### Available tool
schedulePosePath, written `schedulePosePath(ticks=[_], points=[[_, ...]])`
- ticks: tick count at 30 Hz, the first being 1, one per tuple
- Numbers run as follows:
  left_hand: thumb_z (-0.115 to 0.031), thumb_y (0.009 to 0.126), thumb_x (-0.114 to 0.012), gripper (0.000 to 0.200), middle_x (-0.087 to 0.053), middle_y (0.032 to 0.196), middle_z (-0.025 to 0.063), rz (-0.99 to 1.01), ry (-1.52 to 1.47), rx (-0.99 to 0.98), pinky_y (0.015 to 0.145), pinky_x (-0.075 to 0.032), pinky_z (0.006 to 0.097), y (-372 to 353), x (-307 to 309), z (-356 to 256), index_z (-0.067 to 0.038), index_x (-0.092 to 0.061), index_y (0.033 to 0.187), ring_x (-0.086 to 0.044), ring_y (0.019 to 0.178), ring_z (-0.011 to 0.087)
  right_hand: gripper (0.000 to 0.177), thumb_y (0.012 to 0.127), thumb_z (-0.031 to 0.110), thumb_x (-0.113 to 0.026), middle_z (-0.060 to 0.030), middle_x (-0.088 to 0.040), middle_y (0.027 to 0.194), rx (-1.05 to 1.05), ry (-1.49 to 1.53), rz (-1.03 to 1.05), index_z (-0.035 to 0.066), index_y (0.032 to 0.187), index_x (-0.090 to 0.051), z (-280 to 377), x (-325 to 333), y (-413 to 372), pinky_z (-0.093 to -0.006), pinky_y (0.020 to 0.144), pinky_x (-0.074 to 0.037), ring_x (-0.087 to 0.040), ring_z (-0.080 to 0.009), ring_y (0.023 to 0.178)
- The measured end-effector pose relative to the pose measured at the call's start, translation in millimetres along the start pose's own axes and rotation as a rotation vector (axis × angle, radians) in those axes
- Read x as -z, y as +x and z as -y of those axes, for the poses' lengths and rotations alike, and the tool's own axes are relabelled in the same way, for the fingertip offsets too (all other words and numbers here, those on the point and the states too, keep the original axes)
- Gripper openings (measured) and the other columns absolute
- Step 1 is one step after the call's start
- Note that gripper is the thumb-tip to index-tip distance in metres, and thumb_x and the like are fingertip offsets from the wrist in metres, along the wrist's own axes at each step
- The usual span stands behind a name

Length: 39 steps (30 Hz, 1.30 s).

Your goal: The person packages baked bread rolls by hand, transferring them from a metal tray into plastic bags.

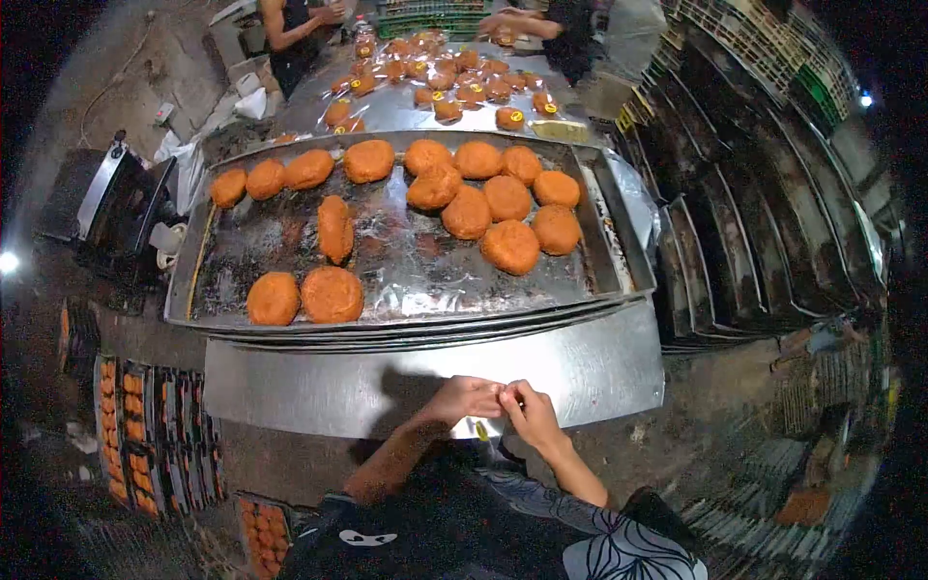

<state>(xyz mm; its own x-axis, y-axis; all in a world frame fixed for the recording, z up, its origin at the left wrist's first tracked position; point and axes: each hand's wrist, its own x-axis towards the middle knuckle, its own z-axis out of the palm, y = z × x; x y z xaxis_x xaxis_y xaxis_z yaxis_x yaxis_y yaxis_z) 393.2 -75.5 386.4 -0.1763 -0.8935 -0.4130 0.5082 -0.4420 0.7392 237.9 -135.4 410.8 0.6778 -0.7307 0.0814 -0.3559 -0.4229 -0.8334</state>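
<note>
My left hand (469,398) and my right hand (532,416) meet over the near edge of the steel table, fingers pinched together. Between them hangs what looks like a clear plastic bag, its yellow label (480,429) showing below my fingers; the rest of it is hard to make out. Beyond my hands lies a dark baking tray (416,275), on top of a stack of trays. Several round orange-brown buns sit on it, among them a front bun (332,295), a bun on its edge (335,230) and a right-hand bun (509,247).
Wrapped buns (469,95) with yellow labels cover the far table. Two people stand there; one person's arm (295,34) shows at left, another person's arm (527,23) at right. Dark trays (744,242) stand upright at right. More bun trays (140,435) are low at left.
</note>
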Motion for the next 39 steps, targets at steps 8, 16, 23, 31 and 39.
schedulePosePath(ticks=[8, 16, 23, 31, 39], points=[[-0.013, 0.075, -0.062, 0.018, -0.062, 0.076, 0.0075, -0.110, 0.364, -0.158, 0.064, -0.046, 0.0236, -15.6, 25.9, 26.1, 0.003, -0.060, 0.083, -0.058, 0.074, 0.0132, 0.025, 0.080, 0.022, -0.055, -0.0155, -0.050, 0.055, -0.107, -0.072, 0.032, 0.003, 0.074, -0.041, 14.8, -25.1, -12.4, -0.0376, 0.045, -0.041, -0.053, -0.0356, 0.051], [-0.009, 0.073, -0.065, 0.015, -0.058, 0.062, 0.0046, -0.186, 0.257, -0.295, 0.051, -0.044, 0.0200, -57.5, 37.3, -12.4, 0.000, -0.053, 0.069, -0.054, 0.055, 0.0074, 0.023, 0.082, 0.020, -0.053, -0.0152, -0.048, 0.052, 0.023, 0.026, 0.093, 0.003, 0.074, -0.039, 55.7, -30.1, 0.4, -0.0358, 0.041, -0.038, -0.051, -0.0322, 0.045], [-0.006, 0.079, -0.056, 0.015, -0.060, 0.068, 0.0116, -0.133, 0.008, -0.199, 0.063, -0.051, 0.0298, -88.2, 26.0, -44.5, 0.008, -0.055, 0.085, -0.060, 0.063, 0.0181, 0.020, 0.080, 0.019, -0.055, -0.0128, -0.048, 0.051, 0.146, 0.098, 0.097, 0.004, 0.073, -0.045, 71.2, -33.7, 16.1, -0.0318, 0.041, -0.039, -0.051, -0.0279, 0.043], [-0.019, 0.070, -0.066, 0.027, -0.048, 0.052, 0.0031, -0.481, 0.756, -0.844, 0.041, -0.035, 0.0256, -84.2, 25.6, -56.0, -0.002, -0.049, 0.059, -0.046, 0.046, 0.0083, 0.024, 0.076, 0.012, -0.059, -0.0104, -0.047, 0.051, 0.354, -0.109, 0.003, 0.004, 0.068, -0.038, 91.3, -24.1, 31.9, -0.0282, 0.039, -0.036, -0.047, -0.0200, 0.039], [-0.001, 0.064, -0.067, 0.015, -0.054, 0.063, 0.0039, -0.411, 0.839, -0.863, 0.055, -0.044, 0.0219, -111.5, -2.4, -84.2, -0.002, -0.061, 0.077, -0.054, 0.060, 0.0104, 0.013, 0.086, 0.008, -0.045, -0.0092, -0.052, 0.056, 0.098, 0.395, 0.048, 0.002, 0.077, -0.036, 83.9, -44.4, 16.1, -0.0242, 0.041, -0.042, -0.051, -0.0112, 0.046]])
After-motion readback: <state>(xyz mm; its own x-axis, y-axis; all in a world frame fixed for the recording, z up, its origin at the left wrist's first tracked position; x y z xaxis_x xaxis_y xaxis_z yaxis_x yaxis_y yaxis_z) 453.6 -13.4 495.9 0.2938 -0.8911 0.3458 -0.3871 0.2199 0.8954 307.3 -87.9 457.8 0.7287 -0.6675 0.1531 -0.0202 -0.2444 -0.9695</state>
